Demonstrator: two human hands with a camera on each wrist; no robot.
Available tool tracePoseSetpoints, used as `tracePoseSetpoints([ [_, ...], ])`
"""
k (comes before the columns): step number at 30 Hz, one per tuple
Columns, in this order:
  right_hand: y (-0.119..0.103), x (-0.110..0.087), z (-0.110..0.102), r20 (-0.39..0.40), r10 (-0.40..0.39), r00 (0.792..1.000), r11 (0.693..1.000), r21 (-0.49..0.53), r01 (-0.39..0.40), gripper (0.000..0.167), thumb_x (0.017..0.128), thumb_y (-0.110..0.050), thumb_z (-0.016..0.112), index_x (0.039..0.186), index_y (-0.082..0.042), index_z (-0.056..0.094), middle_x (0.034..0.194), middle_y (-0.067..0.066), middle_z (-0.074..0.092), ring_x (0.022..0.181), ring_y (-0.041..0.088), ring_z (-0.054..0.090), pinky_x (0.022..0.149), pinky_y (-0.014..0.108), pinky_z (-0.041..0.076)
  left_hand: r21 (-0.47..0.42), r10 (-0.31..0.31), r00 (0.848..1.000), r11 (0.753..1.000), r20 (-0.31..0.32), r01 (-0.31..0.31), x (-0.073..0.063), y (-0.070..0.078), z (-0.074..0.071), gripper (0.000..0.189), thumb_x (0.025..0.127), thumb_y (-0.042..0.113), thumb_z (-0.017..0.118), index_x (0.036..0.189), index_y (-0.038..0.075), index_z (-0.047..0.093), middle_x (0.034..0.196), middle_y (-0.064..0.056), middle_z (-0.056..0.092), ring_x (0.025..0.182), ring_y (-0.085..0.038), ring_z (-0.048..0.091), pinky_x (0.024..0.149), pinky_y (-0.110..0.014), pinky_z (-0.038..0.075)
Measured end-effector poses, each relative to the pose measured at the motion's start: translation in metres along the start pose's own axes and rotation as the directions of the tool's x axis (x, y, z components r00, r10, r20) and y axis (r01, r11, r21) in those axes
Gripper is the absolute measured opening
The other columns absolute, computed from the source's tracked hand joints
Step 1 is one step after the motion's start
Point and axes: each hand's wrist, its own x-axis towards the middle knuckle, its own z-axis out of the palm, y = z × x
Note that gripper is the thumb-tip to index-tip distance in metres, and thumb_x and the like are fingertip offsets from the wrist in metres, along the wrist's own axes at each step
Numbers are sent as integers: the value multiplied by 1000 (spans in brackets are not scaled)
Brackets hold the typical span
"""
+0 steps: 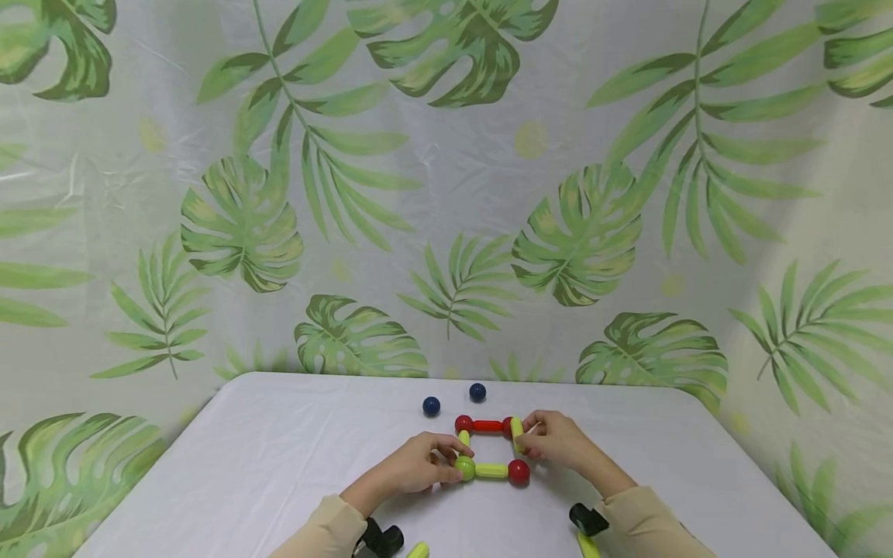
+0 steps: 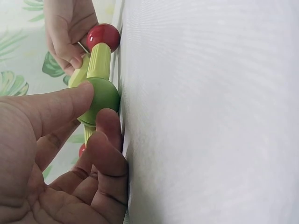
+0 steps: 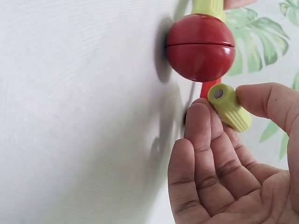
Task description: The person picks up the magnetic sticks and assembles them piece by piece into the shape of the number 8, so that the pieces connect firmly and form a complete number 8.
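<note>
A square of magnetic-looking rods and balls lies on the white table. My left hand (image 1: 416,465) pinches the green ball (image 1: 464,468) at its near left corner, thumb on one side and fingers on the other in the left wrist view. A yellow-green rod (image 1: 491,470) links that ball to a red ball (image 1: 518,472). At the back, a red rod (image 1: 487,425) joins two red balls. My right hand (image 1: 558,443) pinches another yellow-green rod (image 3: 231,109) between thumb and fingers along the right side. Its round, silvery-centred end shows apart from the near red ball (image 3: 201,49).
Two dark blue balls, one left (image 1: 431,406) and one farther back (image 1: 477,392), lie behind the square. More yellow-green pieces (image 1: 418,550) show at the bottom edge beside the black wrist cameras (image 1: 588,519). A leaf-patterned curtain (image 1: 453,194) hangs behind the table.
</note>
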Motion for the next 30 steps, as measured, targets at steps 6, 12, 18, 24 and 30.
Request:
tracePoseSetpoints([
  [6,4,0,4,5,4,1000,1000,-1,-4,22,92,-17,81,105,-6,67,77,3,68,68,15,62,63,28,51,4,6,1000,1000,1,-6,-2,1,-1,28,96,13,80,125,15,78,102,0,68,65,-9,54,54,-24,45],
  [12,3,-4,6,12,5,1000,1000,3,-5,22,92,-18,81,104,-6,67,77,3,68,67,13,64,64,28,52,12,18,1000,1000,-5,-18,-3,5,-1,28,96,12,80,124,14,78,101,-2,68,65,-11,55,54,-26,45],
  [18,3,-5,7,24,12,1000,1000,11,-13,23,93,-19,81,103,-6,66,77,2,69,67,13,63,63,27,52,19,17,1000,1000,-10,-17,-2,6,0,28,96,12,80,124,14,77,101,-2,68,65,-11,54,53,-26,45],
  [24,4,-5,8,16,31,999,999,18,-31,23,93,-20,81,103,-6,66,78,3,69,67,14,63,64,28,54,24,19,1000,1000,-11,-19,-2,5,0,28,96,12,80,124,14,77,101,-3,68,65,-11,54,53,-26,45],
  [30,4,-5,9,21,34,999,999,34,-35,23,92,-20,81,102,-6,66,77,3,69,67,14,63,64,28,54,7,12,1000,1000,-7,-12,-2,5,0,28,96,13,80,124,14,77,101,-3,67,64,-12,54,53,-26,45],
])
